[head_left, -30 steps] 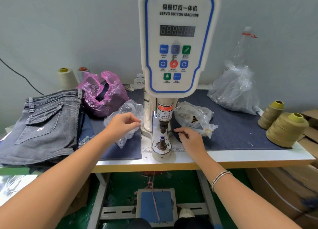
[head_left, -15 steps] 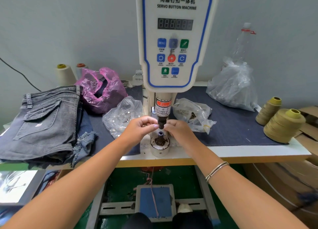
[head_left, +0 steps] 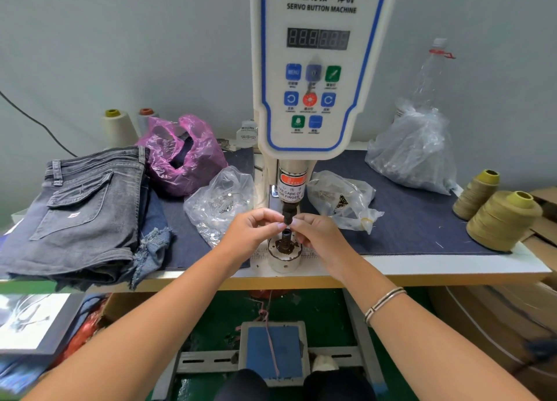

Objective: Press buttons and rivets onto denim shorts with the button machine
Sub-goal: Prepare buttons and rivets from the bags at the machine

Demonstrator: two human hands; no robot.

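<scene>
At my far left the stack of grey denim shorts (head_left: 81, 207) lies folded on the table (head_left: 422, 268), well apart from the press. Next come a pink bag (head_left: 184, 156) and a clear bag of metal pieces (head_left: 221, 201). My left hand (head_left: 251, 234) is at the button machine (head_left: 316, 69), fingertips pinched narrow just under the black upper punch (head_left: 287, 215); whatever small piece they hold is too tiny to make out. My right hand (head_left: 316, 234) meets it from the other side, fingers curled close at the same spot above the lower die (head_left: 285, 244). Further right sit another clear bag (head_left: 342, 198) and two olive thread cones (head_left: 500, 216).
</scene>
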